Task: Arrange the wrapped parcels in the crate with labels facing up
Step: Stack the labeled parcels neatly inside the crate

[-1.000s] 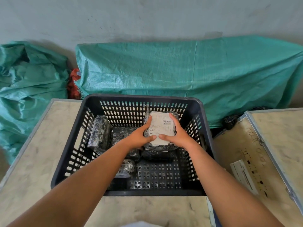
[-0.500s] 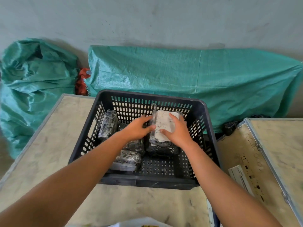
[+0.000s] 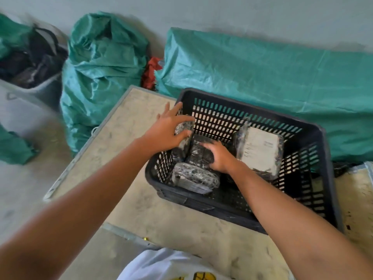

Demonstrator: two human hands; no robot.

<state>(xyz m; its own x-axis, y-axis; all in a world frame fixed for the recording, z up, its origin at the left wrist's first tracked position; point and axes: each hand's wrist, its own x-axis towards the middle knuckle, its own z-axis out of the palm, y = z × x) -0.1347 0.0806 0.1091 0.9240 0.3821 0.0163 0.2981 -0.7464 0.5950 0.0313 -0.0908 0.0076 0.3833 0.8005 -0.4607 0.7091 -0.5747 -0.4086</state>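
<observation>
Currently the black slotted plastic crate [image 3: 314, 190] sits on the pale speckled tabletop [image 3: 125, 126], both hands inside it. Left hand [image 3: 167, 132]: fingers [image 3: 173, 111] splayed, thumb and fingertips closing loosely around a dark film-wrapped parcel [image 3: 184, 134] leaning upright against the crate's left wall, long axis near vertical; firm grip or just contact, can't tell. Right hand [image 3: 220, 156]: palm down, fingers curled over a second dark wrapped parcel [image 3: 198, 150] just right of the left-hand thumb, long axis running away from the person. Just below the right-hand fingertips, a third wrapped parcel [image 3: 194, 177] lies flat, long axis across the crate, no label showing. Right of the right-hand knuckles, a wrapped parcel with a white paper label [image 3: 260, 150] is propped tilted against the far wall, label facing up toward the camera, long axis pointing away. Green woven sacks [image 3: 262, 77] lie behind the crate.
</observation>
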